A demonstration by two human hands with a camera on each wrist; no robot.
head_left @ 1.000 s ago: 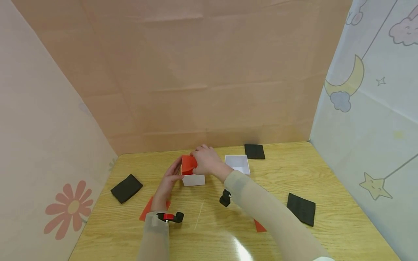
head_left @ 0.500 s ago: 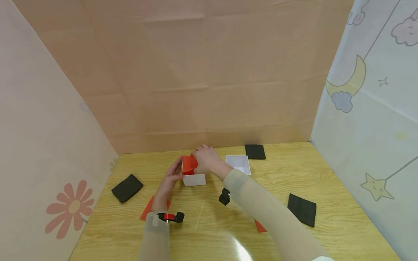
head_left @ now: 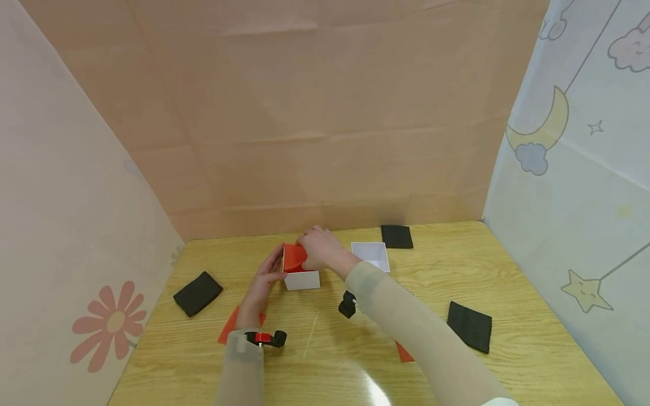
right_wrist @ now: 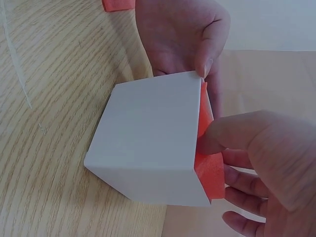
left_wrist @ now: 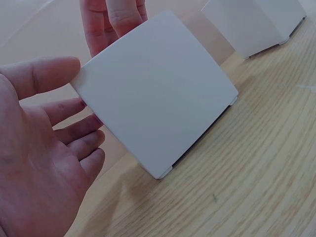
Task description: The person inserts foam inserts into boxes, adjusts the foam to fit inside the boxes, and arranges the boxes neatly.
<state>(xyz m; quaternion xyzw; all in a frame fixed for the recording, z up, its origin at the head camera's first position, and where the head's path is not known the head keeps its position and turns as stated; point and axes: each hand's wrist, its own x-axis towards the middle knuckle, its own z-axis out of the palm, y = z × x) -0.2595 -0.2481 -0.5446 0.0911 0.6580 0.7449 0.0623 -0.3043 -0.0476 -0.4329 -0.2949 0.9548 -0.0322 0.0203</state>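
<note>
A small white open-topped box (head_left: 303, 281) stands on the wooden table, with red cloth (head_left: 293, 256) lining its inside. My left hand (head_left: 261, 282) holds the box at its left side, thumb at the near corner and fingers along the wall. Over the right side of the box, my right hand (head_left: 322, 249) grips the cloth at the rim. In the right wrist view, its thumb presses into the red cloth (right_wrist: 211, 180) inside the box while the other fingers lie beyond it. The cloth sticks out a little past the rim there. The bottom of the box's inside is hidden.
A second white box (head_left: 369, 254) stands to the right, partly behind my right forearm. Black folded cloths lie at the left (head_left: 198, 293), back right (head_left: 397, 236) and right (head_left: 469, 326). Red cloth pieces show beside my left forearm (head_left: 228, 327) and right sleeve (head_left: 404, 352).
The red cloth's far edge sits slightly lower in the head view. My right wrist has shifted a touch; my left hand and the box keep their places.
</note>
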